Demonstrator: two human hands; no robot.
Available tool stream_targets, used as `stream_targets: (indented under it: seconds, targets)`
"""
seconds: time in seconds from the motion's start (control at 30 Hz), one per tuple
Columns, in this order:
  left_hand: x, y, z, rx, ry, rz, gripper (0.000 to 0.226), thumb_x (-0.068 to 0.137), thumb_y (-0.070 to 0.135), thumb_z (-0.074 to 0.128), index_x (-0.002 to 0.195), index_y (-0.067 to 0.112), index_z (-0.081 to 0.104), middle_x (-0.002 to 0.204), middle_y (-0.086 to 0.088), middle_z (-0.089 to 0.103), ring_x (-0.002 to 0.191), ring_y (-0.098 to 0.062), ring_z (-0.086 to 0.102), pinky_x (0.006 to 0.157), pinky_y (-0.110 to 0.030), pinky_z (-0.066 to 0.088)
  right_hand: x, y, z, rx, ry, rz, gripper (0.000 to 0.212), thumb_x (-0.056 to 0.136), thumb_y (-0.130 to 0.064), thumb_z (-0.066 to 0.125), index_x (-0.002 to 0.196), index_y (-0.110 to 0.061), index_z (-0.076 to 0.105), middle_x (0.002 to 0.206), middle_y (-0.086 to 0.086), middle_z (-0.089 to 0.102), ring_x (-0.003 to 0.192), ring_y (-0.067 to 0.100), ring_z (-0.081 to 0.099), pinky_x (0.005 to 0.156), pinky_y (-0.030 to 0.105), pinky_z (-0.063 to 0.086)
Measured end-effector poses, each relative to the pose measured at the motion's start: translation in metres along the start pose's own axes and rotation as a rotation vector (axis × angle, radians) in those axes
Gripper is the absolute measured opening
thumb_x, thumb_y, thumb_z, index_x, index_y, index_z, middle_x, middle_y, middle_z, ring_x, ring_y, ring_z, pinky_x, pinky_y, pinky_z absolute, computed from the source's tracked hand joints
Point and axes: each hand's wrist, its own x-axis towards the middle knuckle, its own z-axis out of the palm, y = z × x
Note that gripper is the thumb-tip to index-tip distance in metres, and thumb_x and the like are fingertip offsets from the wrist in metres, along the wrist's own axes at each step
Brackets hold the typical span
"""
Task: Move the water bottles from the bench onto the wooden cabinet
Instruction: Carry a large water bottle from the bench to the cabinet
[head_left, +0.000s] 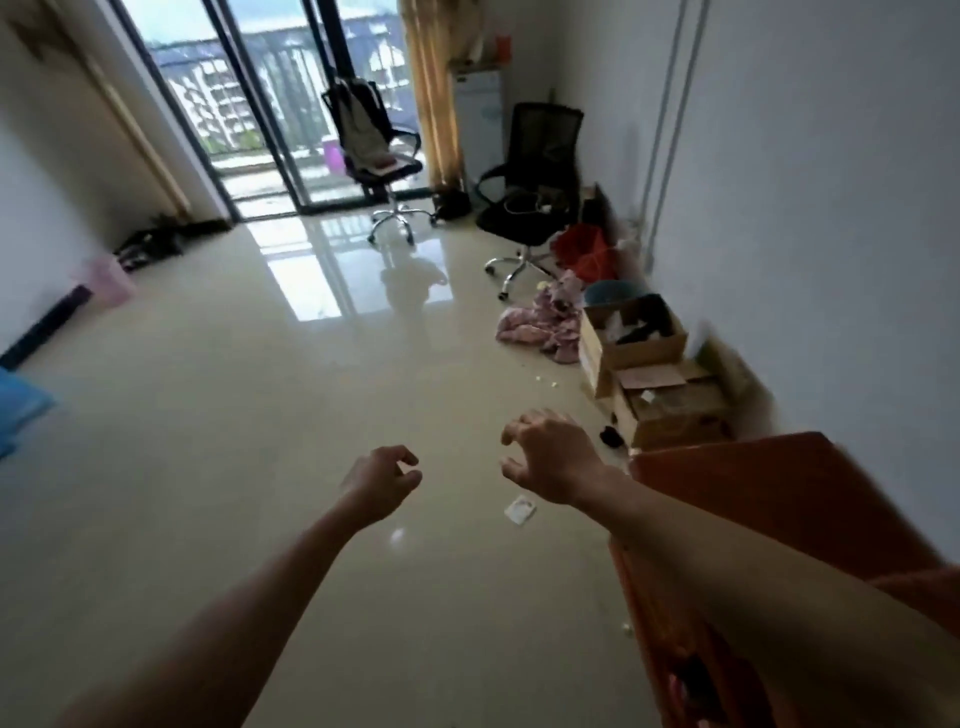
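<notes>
Water bottles not showing anywhere; bench out of view too. Judging: plastic bottles likely light, smooth, slightly squashy, best taken round mid-body. Wooden cabinet (789, 499) sitting at right, its top bare in visible part, just beside right forearm. Left hand (382, 480) hanging empty, fingers loosely curled. Right hand (550, 457) hovering empty, fingers half-spread, clawed, over glossy floor (260, 441).

A glossy pale tiled floor (249, 457) runs ahead of the hands to sliding glass balcony doors (260, 114), daylight mirrored in it. Two black office chairs (530, 176) stand far ahead; open cardboard boxes (631, 338) line the white wall (810, 218) beyond the right hand.
</notes>
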Motion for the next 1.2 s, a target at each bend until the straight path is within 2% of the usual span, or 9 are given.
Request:
stream_targets:
  seconds: [0.17,0.33,0.43,0.6,0.83,1.0,1.2]
  targets:
    - [-0.033,-0.127,-0.093,-0.053,0.148,-0.152,0.026,0.088,0.028,0.063,0.111,0.015,0.068,0.089,-0.009,0.072,0.085,-0.025,0.067,0.071,-0.026,0.045,0.083,-0.140,0.028,-0.014,-0.044,-0.236,0.037,0.088,-0.044,0.056,0.119,-0.023,0.060,0.120,0.005,0.059,0.113,0.026,0.052,0.094,0.036,0.040]
    - [-0.077,-0.282,-0.198,-0.047,0.312,-0.326,0.028,0.088,0.028,0.063,0.114,0.016,0.067,0.103,-0.009,0.071,0.094,-0.024,0.066,0.076,-0.023,0.043,0.162,-0.323,0.073,-0.008,-0.093,-0.466,0.041,0.090,-0.044,0.055,0.125,-0.023,0.055,0.124,0.004,0.057,0.114,0.024,0.052,0.093,0.036,0.040]
    - [-0.095,-0.353,-0.242,-0.057,0.381,-0.433,0.029,0.087,0.026,0.064,0.113,0.015,0.067,0.101,-0.008,0.072,0.095,-0.023,0.066,0.079,-0.024,0.045,0.194,-0.402,0.095,0.004,-0.146,-0.557,0.042,0.091,-0.043,0.054,0.128,-0.023,0.054,0.125,0.005,0.055,0.114,0.024,0.052,0.091,0.035,0.040]
    - [-0.098,-0.448,-0.286,-0.138,0.457,-0.563,0.030,0.085,0.025,0.067,0.112,0.014,0.068,0.100,-0.009,0.072,0.093,-0.024,0.066,0.080,-0.025,0.046,0.266,-0.500,0.135,-0.016,-0.195,-0.675,0.043,0.089,-0.045,0.055,0.127,-0.025,0.053,0.125,0.004,0.056,0.114,0.023,0.051,0.092,0.035,0.039]
    - [-0.049,-0.585,-0.366,-0.207,0.573,-0.741,0.028,0.086,0.027,0.065,0.110,0.014,0.067,0.099,-0.008,0.070,0.091,-0.024,0.065,0.080,-0.027,0.049,0.414,-0.644,0.202,-0.024,-0.253,-0.852,0.043,0.090,-0.045,0.056,0.128,-0.025,0.052,0.127,0.003,0.054,0.117,0.023,0.050,0.092,0.035,0.038]
    - [-0.005,-0.661,-0.451,-0.227,0.640,-0.855,0.026,0.085,0.028,0.065,0.107,0.016,0.068,0.088,-0.004,0.068,0.081,-0.022,0.063,0.075,-0.028,0.049,0.527,-0.746,0.214,-0.014,-0.272,-0.960,0.043,0.090,-0.045,0.057,0.127,-0.024,0.053,0.126,0.003,0.056,0.115,0.023,0.052,0.089,0.033,0.041]
    - [0.021,-0.739,-0.522,-0.280,0.689,-0.938,0.025,0.085,0.026,0.064,0.107,0.016,0.067,0.085,-0.004,0.066,0.080,-0.022,0.062,0.076,-0.028,0.048,0.620,-0.863,0.233,-0.035,-0.277,-1.101,0.044,0.090,-0.046,0.056,0.128,-0.025,0.053,0.127,0.003,0.056,0.114,0.023,0.053,0.089,0.034,0.042]
